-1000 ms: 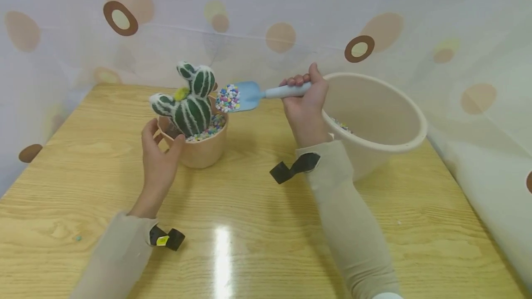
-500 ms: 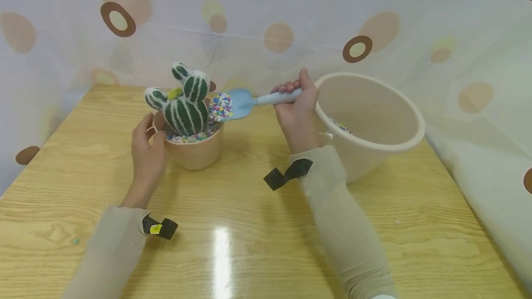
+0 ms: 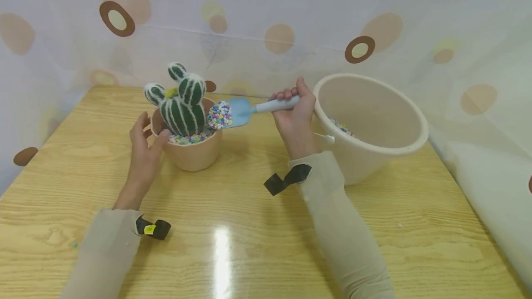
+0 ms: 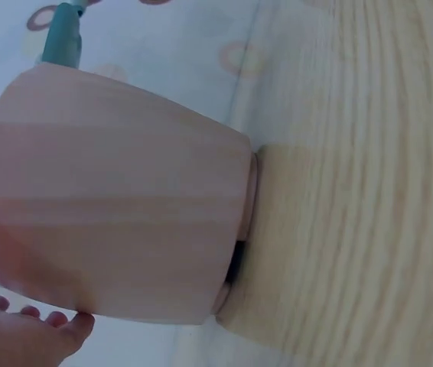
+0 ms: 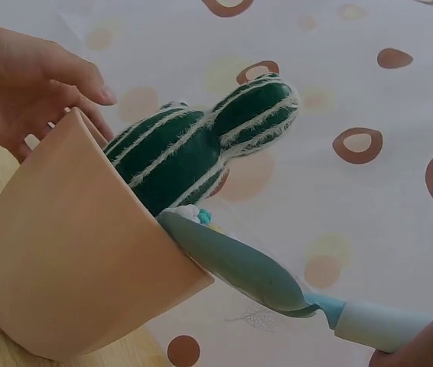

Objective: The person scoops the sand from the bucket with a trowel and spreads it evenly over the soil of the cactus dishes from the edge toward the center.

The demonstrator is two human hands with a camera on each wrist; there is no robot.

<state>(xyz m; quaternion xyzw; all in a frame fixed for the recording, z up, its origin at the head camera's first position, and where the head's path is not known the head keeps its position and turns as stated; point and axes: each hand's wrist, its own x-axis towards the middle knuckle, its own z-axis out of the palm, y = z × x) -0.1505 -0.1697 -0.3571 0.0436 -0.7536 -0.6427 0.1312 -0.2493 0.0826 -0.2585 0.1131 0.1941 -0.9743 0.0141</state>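
Observation:
In the head view my right hand (image 3: 294,121) grips the pale handle of a blue hand trowel (image 3: 240,112). Small multicoloured pebbles (image 3: 219,115) lie heaped on its blade, whose tip is over the right rim of the peach flowerpot (image 3: 193,157). In the right wrist view the blade's underside (image 5: 239,264) meets or nearly meets that rim. A green cactus (image 3: 183,112) with white fuzzy ridges stands in the pot, pebbles around its base. My left hand (image 3: 144,146) is at the pot's left side, fingers loosely spread; in the left wrist view its fingertips (image 4: 79,325) touch the wall.
A large cream bucket (image 3: 374,163) stands on the right, close to my right forearm, with more pebbles (image 3: 341,127) inside. The wooden table (image 3: 249,234) bears a stray green pebble (image 3: 74,244) at front left. A patterned cloth (image 3: 249,26) hangs behind.
The loaded trowel has come down and slightly left, from above the pot's right side to its rim. My left hand and the pot have shifted slightly left in view.

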